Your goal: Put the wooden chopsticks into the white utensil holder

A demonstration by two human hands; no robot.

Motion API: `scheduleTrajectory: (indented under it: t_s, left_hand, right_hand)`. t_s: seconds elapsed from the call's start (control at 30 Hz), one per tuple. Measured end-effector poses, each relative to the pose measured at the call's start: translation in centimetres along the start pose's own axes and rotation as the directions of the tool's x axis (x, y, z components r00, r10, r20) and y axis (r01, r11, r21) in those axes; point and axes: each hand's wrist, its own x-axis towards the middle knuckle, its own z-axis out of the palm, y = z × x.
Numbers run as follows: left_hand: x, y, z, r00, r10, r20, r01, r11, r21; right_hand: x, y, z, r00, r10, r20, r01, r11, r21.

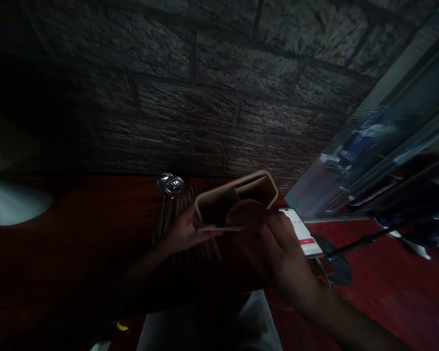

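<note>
Over the red-brown table (pixel 95 207), a tan divided holder (pixel 219 197) is slanting, the left hand (pixel 185 231) clamping its left end. The right hand (pixel 281 239) is hovering, fingers curled, beside a rounded brown piece (pixel 243 213); darkness is hiding whether they're gripping it.

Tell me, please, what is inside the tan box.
Inside the box, a divider shows towards its right end. A round brown object covers part of the view; deeper down, it is too dark to tell.
</note>
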Motion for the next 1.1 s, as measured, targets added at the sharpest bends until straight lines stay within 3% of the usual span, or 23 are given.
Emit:
scheduleTrajectory:
  t_s: [0.1,0.2,0.33,0.43,0.57,0.7,0.8,0.87,1.1]
  left_hand:
    - [0.1,-0.2,0.0,0.999,0.015,-0.03,-0.014,0.999,0.04]
    - [0.3,0.1,0.2,0.997,0.056,-0.059,-0.056,0.998,-0.005]
    - [0.8,0.2,0.8,0.993,0.119,0.01,-0.117,0.987,-0.107]
    - [1.1,0.0,1.3,0.982,0.19,0.002,-0.187,0.968,-0.167]
    - [1.4,-0.2,0.9,0.974,0.211,-0.078,-0.22,0.966,-0.138]
    - [1.7,-0.5,0.0,0.969,0.196,-0.15,-0.214,0.971,-0.11]
    - [1.9,-0.7,-0.2,0.964,0.198,-0.177,-0.216,0.973,-0.087]
    - [1.9,-0.8,-0.2,0.962,0.204,-0.183,-0.219,0.973,-0.07]
    - [2.1,-0.9,-0.7,0.965,0.183,-0.19,-0.197,0.979,-0.057]
  right_hand:
    - [0.5,1.5,0.0,0.994,-0.015,0.107,0.021,0.998,-0.055]
    - [1.8,2.5,0.6,0.966,-0.101,0.237,0.117,0.992,-0.052]
    - [3.4,3.8,0.8,0.924,-0.204,0.323,0.214,0.977,0.004]
    - [3.9,5.9,0.3,0.938,-0.121,0.325,0.136,0.99,-0.025]
    - [4.6,11.0,-0.7,0.934,0.05,0.355,0.02,0.981,-0.191]
    - [5.4,17.1,-0.7,0.888,0.289,0.357,-0.138,0.909,-0.393]
    - [5.6,20.6,0.5,0.858,0.381,0.345,-0.218,0.878,-0.427]
    - [5.4,22.2,1.8,0.837,0.432,0.335,-0.276,0.863,-0.423]
    - [5.3,23.5,5.4,0.871,0.412,0.266,-0.293,0.872,-0.393]
